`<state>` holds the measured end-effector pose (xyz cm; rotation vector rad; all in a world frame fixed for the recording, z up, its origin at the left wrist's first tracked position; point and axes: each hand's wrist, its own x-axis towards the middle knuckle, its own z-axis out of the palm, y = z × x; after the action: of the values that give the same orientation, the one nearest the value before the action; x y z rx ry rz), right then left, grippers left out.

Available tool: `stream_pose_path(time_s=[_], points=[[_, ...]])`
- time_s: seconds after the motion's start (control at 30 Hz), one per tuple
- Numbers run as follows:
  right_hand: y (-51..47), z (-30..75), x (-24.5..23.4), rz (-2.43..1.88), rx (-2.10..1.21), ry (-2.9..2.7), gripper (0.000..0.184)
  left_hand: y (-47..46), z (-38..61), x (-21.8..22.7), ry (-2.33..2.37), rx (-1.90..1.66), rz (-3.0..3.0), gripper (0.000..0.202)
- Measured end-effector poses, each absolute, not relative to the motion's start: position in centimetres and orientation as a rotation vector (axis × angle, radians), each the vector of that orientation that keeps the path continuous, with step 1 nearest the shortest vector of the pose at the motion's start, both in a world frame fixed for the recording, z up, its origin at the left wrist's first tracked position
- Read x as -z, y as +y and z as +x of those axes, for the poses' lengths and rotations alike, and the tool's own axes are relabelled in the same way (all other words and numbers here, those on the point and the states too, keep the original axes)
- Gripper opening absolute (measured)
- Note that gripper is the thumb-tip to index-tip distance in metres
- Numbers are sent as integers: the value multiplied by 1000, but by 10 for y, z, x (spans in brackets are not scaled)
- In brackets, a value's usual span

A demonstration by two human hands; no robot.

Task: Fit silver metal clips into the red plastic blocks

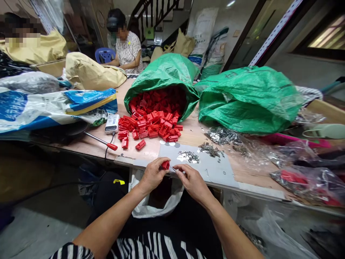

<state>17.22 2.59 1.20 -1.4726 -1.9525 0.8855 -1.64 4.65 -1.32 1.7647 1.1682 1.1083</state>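
My left hand pinches a small red plastic part just over the table's front edge. Close beside it, my right hand holds a thin metal rod between thumb and fingers, its tip pointing at the red part. Whether the tip touches the part I cannot tell. Beyond my hands, a heap of similar red parts spills from the mouth of a green woven sack. Small shiny metal pieces and a darker pile of metal pieces lie on a grey sheet.
A second green sack lies at the right, near clear plastic bags. On the left are a white power bank with a cable and a red-handled tool. Below my hands hangs an open white bag. A person sits across the table.
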Motion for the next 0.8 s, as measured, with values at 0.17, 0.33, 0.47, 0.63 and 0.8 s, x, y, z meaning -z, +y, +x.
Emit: stream_pose_path(time_s=[0.17,0.33,0.47,0.63,0.8], points=[[24,169,-8,-1422,-856,-1834,32,39,-16,6,1185,-1139,1683,22],[17,163,-5,-1321,-1078,-1634,31,30,-14,-4,957,-1213,952,33],[10,158,-11,-1176,-1211,-1678,35,23,-14,-14,708,-1101,363,21],[7,157,-24,-1181,-1132,-1875,45,18,-12,-16,690,-1043,146,8],[6,160,-24,-1190,-1096,-1928,43,14,-12,-18,689,-1008,89,17]])
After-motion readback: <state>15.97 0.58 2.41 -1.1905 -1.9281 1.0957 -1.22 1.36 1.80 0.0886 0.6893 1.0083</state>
